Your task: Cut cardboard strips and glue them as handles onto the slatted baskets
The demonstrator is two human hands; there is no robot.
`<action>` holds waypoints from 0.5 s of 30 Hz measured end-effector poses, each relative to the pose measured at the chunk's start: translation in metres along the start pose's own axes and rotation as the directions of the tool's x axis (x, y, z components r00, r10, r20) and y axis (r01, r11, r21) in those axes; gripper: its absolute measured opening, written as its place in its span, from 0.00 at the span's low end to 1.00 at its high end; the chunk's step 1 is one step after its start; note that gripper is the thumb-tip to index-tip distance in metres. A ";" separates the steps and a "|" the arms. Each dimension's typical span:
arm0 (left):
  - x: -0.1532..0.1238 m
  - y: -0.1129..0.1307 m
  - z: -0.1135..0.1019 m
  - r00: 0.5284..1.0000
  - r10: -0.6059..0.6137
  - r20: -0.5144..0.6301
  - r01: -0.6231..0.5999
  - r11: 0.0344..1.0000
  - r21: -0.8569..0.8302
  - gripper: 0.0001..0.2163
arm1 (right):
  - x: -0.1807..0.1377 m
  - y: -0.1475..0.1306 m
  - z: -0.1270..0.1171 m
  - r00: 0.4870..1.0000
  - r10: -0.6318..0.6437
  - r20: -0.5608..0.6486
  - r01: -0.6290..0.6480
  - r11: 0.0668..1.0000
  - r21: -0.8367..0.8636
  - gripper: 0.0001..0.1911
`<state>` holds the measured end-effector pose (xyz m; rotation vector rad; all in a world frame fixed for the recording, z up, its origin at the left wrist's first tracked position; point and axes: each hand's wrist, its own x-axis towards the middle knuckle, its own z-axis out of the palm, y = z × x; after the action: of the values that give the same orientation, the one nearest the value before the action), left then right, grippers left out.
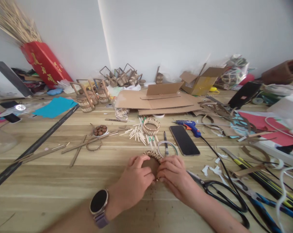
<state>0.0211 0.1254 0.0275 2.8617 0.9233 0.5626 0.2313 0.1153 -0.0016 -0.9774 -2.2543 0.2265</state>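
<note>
Between my hands, at the front middle of the table, is a small round basket piece point(150, 164) with a brown disc and a rim of short pale and dark sticks. My left hand point(139, 170) grips its left side, fingers curled over the rim. On the right side, my right hand point(171, 171) presses its fingers together against the edge. The fingers hide much of the lower rim. Just beyond lie a striped stick ring point(151, 126), a heap of short pale sticks point(137, 133), a white hoop point(159, 149) and a dark pen point(166, 144).
Right of my hands lie a phone point(184, 140), a blue glue gun point(189, 125) with its cord, black scissors point(224, 194) and a yellow-black cutter point(258, 171). Flat cardboard point(136, 100) and small handled baskets point(85, 101) stand behind. A bowl of brown nuts point(100, 130) sits left.
</note>
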 end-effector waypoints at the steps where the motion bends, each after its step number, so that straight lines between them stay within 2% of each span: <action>1: 0.000 0.000 0.000 1.000 -0.003 0.003 0.003 1.000 0.002 0.07 | 0.000 -0.001 0.000 1.000 -0.004 -0.013 0.004 1.000 -0.015 0.10; 5: 0.002 0.001 0.001 1.000 0.020 0.003 -0.020 0.998 0.065 0.04 | 0.002 -0.005 -0.005 0.999 -0.035 0.016 0.037 0.993 -0.108 0.10; 8: 0.002 -0.001 0.008 0.998 0.042 -0.053 -0.037 0.994 0.101 0.04 | 0.005 -0.008 -0.011 0.997 -0.073 0.035 0.078 0.979 -0.190 0.12; 12: -0.005 -0.009 0.015 0.983 0.026 -0.183 -0.008 0.995 0.102 0.06 | 0.007 -0.010 -0.017 0.981 -0.185 -0.057 0.156 0.931 -0.329 0.15; 15: -0.020 -0.023 0.009 0.967 -0.005 -0.253 0.030 0.995 0.098 0.10 | 0.007 -0.008 -0.015 0.966 -0.213 -0.147 0.141 0.909 -0.391 0.17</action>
<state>-0.0034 0.1330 0.0084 2.9135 1.0385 0.9223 0.2326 0.1133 0.0171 -0.9292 -2.2358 -0.3822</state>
